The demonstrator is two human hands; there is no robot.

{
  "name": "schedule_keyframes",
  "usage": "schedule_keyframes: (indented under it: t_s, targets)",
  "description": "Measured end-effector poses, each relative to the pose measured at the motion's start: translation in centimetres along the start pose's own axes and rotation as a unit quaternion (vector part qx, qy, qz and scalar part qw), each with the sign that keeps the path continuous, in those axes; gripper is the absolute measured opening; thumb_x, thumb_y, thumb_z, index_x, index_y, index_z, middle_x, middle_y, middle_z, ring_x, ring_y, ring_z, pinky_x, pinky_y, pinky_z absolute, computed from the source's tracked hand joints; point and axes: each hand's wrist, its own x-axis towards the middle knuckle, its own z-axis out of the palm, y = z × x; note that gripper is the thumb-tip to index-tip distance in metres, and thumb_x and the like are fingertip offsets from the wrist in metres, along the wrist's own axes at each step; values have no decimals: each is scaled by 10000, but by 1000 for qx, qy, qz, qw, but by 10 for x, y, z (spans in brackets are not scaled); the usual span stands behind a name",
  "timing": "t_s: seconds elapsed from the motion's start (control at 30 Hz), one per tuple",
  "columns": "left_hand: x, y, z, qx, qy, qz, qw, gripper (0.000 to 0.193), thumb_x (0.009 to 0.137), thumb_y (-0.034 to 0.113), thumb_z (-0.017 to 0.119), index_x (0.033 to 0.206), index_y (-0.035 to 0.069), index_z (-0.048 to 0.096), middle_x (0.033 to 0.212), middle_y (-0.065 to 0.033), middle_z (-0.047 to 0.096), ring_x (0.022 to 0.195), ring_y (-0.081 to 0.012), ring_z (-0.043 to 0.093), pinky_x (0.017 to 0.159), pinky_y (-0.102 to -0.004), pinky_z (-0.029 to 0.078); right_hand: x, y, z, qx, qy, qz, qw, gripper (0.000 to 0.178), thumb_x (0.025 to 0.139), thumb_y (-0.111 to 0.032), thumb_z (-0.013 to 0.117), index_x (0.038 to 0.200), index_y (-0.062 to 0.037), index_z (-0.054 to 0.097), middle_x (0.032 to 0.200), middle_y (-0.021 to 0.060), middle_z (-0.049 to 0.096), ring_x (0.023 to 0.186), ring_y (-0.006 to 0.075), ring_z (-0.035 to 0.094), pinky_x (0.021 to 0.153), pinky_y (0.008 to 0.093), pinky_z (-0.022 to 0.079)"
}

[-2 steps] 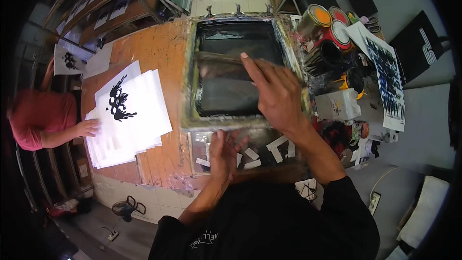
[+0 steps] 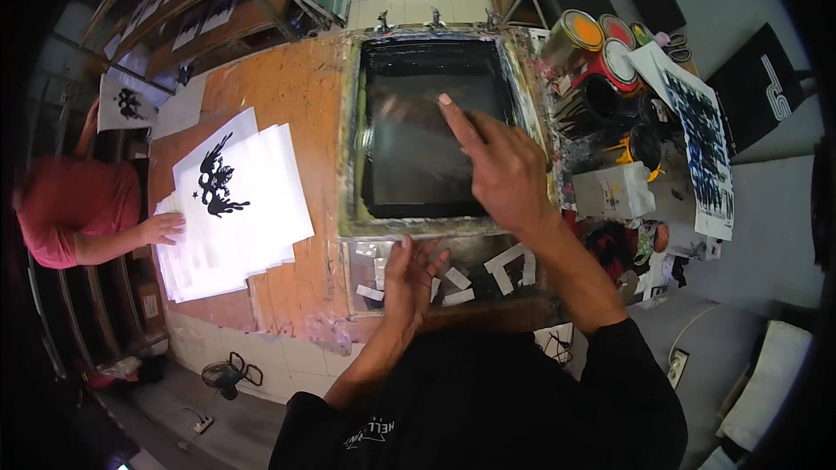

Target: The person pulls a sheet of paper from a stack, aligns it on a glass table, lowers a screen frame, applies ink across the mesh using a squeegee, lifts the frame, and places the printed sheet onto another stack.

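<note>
My right hand [image 2: 514, 165] is closed over a squeegee [image 2: 402, 108], its index finger stretched forward. Motion smears the squeegee, and the hand hides part of it. Under them lies a screen-printing frame [image 2: 418, 227] with dark, wet-looking mesh. My left hand [image 2: 413, 274] is palm up at the frame's near edge, thumb and fingers apart, with nothing in it. Whether its fingertips touch the frame I cannot tell. Below the frame shows a dark glossy board [image 2: 409, 296] with pale tape strips.
A co-worker's hand [image 2: 163, 229] rests on a stack of white sheets [image 2: 270, 209], the top one printed black; their other hand holds a printed sheet [image 2: 126, 104]. Ink cans [image 2: 582, 30] crowd the right side. Hinge clamps [image 2: 435, 17] line the frame's far edge. Racks stand far left.
The pale streak of shine near the mesh's far end has gone. The frame's near-left corner sits slightly further right. My left hand has hardly moved.
</note>
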Motion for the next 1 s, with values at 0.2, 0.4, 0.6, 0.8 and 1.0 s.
schedule_keyframes:
  t_s: [0.2, 0.4, 0.6, 0.8, 1.0]
  targets:
    - [42, -35, -64, -3, 101, -50, 994, 172, 980, 184, 670, 1068, 108, 544, 1008, -38, 623, 1008, -235, 639, 935, -469, 537, 38, 74, 55, 49, -184, 87, 978, 403, 866, -143, 714, 1266, -107, 687, 968, 220, 717, 830, 398, 711, 768, 481, 561]
    - [42, -38, -65, -14, 130, -27, 991, 206, 966, 90, 635, 1113, 63, 492, 1075, -102, 617, 980, -238, 652, 899, -443, 559, 128, 96, 72, -38, -438, 77, 895, 447, 821, -299, 818, 1143, -6, 717, 908, 214, 732, 847, 318, 734, 779, 446, 566]
    - [36, -38, -73, 26, 107, -40, 993, 238, 979, 148, 616, 1142, 90, 452, 1199, -77, 553, 1189, -306, 561, 1012, -517, 469, 152, 115, 109, -229, -284, -56, 929, 157, 774, -134, 784, 869, -16, 742, 793, 155, 729, 840, 309, 727, 731, 450, 568]
    - [30, -30, -56, 11, 152, -30, 988, 141, 987, 114, 625, 1067, 76, 515, 1100, -89, 603, 1098, -260, 631, 931, -457, 539, 142, 143, 134, -108, -168, -114, 973, 167, 762, -21, 698, 924, -8, 740, 1287, 269, 606, 975, 388, 680, 887, 482, 536]
    - [30, -29, -54, 36, 158, -39, 986, 165, 991, 141, 631, 1101, 60, 538, 1110, -81, 598, 1128, -255, 618, 941, -447, 527, 87, 147, 199, -80, -176, -21, 981, 496, 774, 47, 645, 1259, -55, 636, 1357, 272, 550, 1052, 421, 651, 930, 499, 530]
